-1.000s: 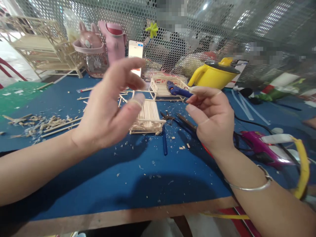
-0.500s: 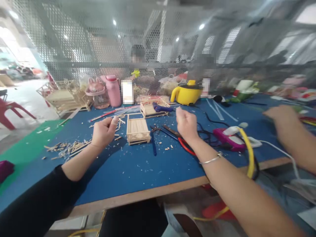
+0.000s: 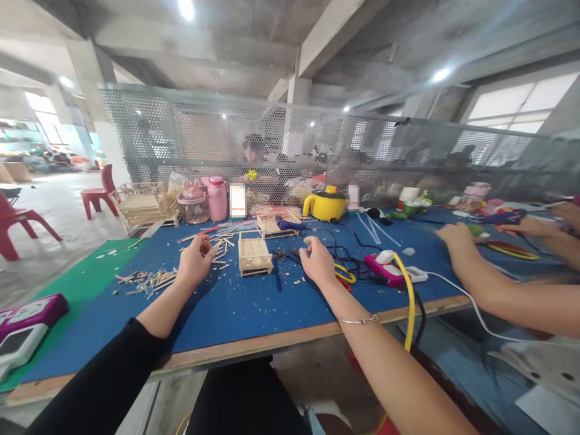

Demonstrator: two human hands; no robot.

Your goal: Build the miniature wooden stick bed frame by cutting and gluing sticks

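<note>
My left hand [image 3: 194,263] hovers low over the blue table mat [image 3: 235,311], fingers curled and thumb against the forefinger; nothing shows in it. Loose wooden sticks [image 3: 220,246] lie just beyond its fingertips. My right hand [image 3: 317,261] is also pinched thumb to finger, with nothing visible in the pinch. Between the two hands stands a small crate built of wooden sticks [image 3: 254,255]. Dark pliers and a blue pen [image 3: 277,273] lie between the crate and my right hand.
Behind are a second stick crate [image 3: 270,225] with a blue glue gun, a yellow pot [image 3: 325,205], a pink bottle [image 3: 218,198] and a large stick model [image 3: 142,205]. A magenta glue gun [image 3: 390,270], cables and a co-worker's arms [image 3: 480,272] fill the right. Stick scraps [image 3: 145,281] lie left.
The view has pulled back and tilted up. Both hands dropped from close to the camera down toward the mat, and their spread fingers closed into pinches beside the crate.
</note>
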